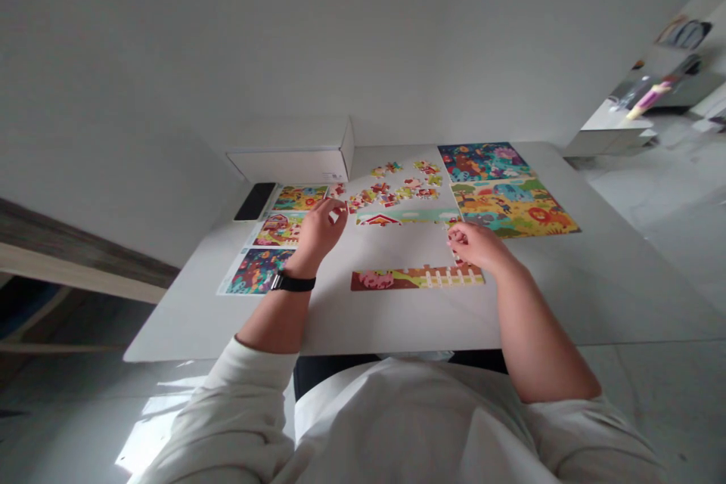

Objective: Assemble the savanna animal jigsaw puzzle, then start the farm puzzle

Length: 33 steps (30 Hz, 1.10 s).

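Note:
My left hand point(325, 225) is closed in a pinch over the table, just left of the pile of loose puzzle pieces point(389, 190); what its fingertips hold, if anything, is too small to tell. At the right side of a partly joined puzzle, my right hand point(472, 243) has its fingers curled on the joined edge pieces, some hidden under it. The puzzle's top strip point(408, 217) shows a red roof and sky. Nearer me lies its bottom strip point(400, 279), with a pig and a white fence.
Picture sheet point(259, 271) and black phone point(255, 201) lie at the left. Behind them stands a white box point(292, 163). Two finished puzzles, one dark blue point(482, 161) and one yellow point(513, 209), lie at the right. A wall rises behind the table point(397, 325).

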Tool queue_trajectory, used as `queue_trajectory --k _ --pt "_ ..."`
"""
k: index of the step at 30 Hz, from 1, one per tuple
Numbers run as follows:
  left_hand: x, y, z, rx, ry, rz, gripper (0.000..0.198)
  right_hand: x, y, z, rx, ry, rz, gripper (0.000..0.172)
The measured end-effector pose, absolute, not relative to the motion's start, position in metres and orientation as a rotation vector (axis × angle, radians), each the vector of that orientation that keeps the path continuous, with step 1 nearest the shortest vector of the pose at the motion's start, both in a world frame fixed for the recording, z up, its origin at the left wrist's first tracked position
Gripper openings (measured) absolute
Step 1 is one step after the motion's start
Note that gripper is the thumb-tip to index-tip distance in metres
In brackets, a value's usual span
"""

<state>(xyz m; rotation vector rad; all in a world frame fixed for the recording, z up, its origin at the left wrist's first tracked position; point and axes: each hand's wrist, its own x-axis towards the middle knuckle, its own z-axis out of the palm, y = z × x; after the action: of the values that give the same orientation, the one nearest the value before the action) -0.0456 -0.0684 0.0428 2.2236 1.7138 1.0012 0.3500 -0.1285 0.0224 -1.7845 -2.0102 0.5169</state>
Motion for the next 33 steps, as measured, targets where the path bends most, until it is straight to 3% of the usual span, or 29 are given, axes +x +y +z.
queue_trajectory --k 6,33 --pt "-0.058 -0.061 0.002 2.233 1.664 0.771 0.022 0.318 -0.133 0.016 -1.494 -2.164 0.42 0.014" --pt "-0.049 -0.068 0.002 2.404 1.454 0.692 0.026 0.314 -0.13 0.002 -1.417 -2.225 0.408 0.02"
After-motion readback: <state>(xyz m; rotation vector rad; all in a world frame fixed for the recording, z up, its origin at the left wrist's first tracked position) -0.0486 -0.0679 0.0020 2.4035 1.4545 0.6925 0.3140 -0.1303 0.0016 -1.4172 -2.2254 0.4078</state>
